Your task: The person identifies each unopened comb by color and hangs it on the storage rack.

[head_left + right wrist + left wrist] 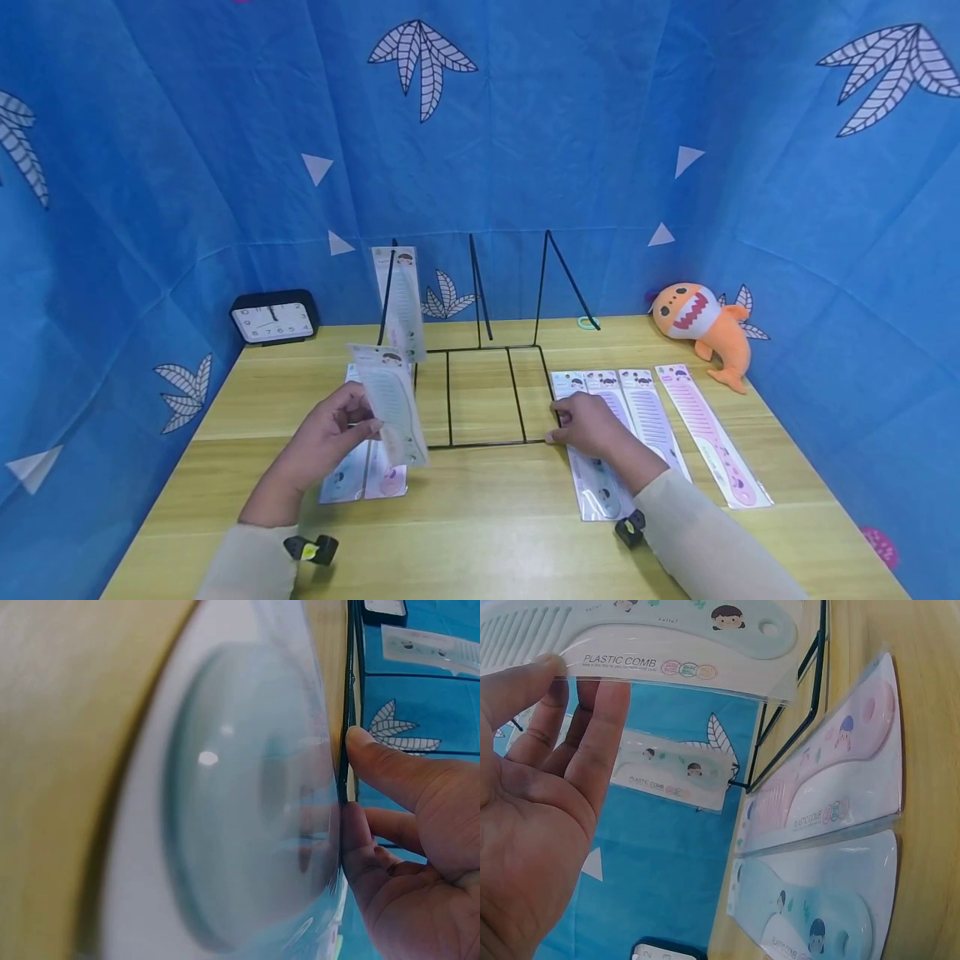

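Note:
A packaged plastic comb (pixel 390 408), pale green on a clear-wrapped card, is pinched between the thumb and fingers of my left hand (pixel 330 437). It stands nearly upright at the left front of a black wire rack (pixel 487 444). My right hand (pixel 592 425) grips the rack's right side bar with thumb and fingertips. Another packaged comb (pixel 403 292) hangs on the rack's left hook. Beneath the held one lie a blue packaged comb (pixel 810 900) and a pink packaged comb (pixel 825 765). In the right wrist view a blurred green packaged comb (pixel 240 787) lies close to the lens.
Right of the rack, several packaged combs (pixel 648 408) lie in a row, with a pink one (pixel 712 433) set apart. A clock (pixel 273 321) stands back left; an orange plush shark (pixel 708 325) leans back right. Blue curtain (pixel 525 150) surrounds the wooden table (pixel 480 533).

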A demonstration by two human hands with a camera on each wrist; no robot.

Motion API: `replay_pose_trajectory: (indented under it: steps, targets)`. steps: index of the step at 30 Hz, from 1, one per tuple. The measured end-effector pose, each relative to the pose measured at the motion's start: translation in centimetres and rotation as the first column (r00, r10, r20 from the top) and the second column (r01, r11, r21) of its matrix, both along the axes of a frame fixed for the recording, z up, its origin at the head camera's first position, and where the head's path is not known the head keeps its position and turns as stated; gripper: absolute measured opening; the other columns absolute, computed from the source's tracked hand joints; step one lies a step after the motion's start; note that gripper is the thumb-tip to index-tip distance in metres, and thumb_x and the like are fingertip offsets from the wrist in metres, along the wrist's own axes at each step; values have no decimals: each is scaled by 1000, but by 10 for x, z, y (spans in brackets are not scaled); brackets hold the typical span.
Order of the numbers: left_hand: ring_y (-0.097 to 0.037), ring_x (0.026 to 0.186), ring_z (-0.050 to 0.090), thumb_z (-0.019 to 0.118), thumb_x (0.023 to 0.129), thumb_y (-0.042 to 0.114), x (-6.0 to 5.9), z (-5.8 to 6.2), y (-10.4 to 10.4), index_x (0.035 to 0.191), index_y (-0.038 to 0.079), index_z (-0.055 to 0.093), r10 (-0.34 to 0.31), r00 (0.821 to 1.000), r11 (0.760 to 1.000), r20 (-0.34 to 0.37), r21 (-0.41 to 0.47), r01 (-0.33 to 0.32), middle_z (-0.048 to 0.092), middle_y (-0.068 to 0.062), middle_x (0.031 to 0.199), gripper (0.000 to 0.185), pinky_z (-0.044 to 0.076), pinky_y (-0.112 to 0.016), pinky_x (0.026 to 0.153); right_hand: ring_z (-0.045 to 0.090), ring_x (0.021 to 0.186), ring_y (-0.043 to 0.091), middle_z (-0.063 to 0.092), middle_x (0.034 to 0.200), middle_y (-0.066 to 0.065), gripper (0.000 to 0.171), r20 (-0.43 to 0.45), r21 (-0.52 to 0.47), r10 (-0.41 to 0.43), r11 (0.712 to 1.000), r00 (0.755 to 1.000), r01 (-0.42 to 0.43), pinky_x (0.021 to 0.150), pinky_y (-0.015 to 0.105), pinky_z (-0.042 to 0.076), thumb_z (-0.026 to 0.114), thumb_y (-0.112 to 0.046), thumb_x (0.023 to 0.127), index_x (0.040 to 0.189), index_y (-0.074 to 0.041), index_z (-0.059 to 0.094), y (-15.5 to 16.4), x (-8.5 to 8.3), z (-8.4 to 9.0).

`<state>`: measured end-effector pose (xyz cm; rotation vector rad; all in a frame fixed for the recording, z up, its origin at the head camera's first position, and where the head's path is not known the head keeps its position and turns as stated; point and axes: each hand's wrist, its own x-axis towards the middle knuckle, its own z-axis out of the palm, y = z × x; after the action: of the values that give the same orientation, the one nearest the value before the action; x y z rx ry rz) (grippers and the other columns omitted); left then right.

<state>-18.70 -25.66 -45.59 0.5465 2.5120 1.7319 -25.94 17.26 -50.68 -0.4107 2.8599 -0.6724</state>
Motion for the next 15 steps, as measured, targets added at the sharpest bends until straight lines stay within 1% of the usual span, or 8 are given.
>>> replay_pose_trajectory:
  steps: [3, 6, 11, 15]
  targets:
    - [-32, 123, 72, 65, 108, 2, -2, 0, 2, 132, 16, 62, 26, 1000, 1000, 11, -4, -26, 70, -15, 141, 28, 66, -29, 93, 56, 88, 19, 61, 91, 2, 57, -1, -2, -2, 1000, 1000, 2, 76, 35, 47, 93, -26, 89, 139, -5, 74, 0, 0, 0]
    - [-37, 127, 70, 67, 107, 4, -3, 1, 4, 132, 17, 64, 61, 998, 998, 31, -6, -61, 70, -13, 143, 29, 66, -27, 93, 54, 85, 19, 59, 88, 2, 55, 1, -5, 0, 1000, 1000, 0, 74, 34, 44, 93, -26, 89, 137, -6, 75, 0, 0, 0]
    - [-36, 126, 71, 67, 106, 0, -1, 0, 7, 130, 15, 65, 98, 994, 995, 41, -21, -97, 70, -13, 142, 29, 65, -26, 93, 54, 84, 19, 58, 87, 2, 55, 3, -7, 3, 1000, 1000, -3, 73, 33, 43, 93, -25, 89, 137, -5, 75, -1, 0, -1]
    - [-32, 124, 72, 67, 106, 0, 0, -1, 6, 130, 13, 65, 103, 994, 994, 28, -25, -102, 71, -14, 141, 28, 65, -25, 92, 55, 85, 19, 60, 88, 3, 58, 5, -10, -4, 1000, 1000, 4, 74, 34, 45, 93, -25, 89, 139, -4, 74, -1, 0, -1]
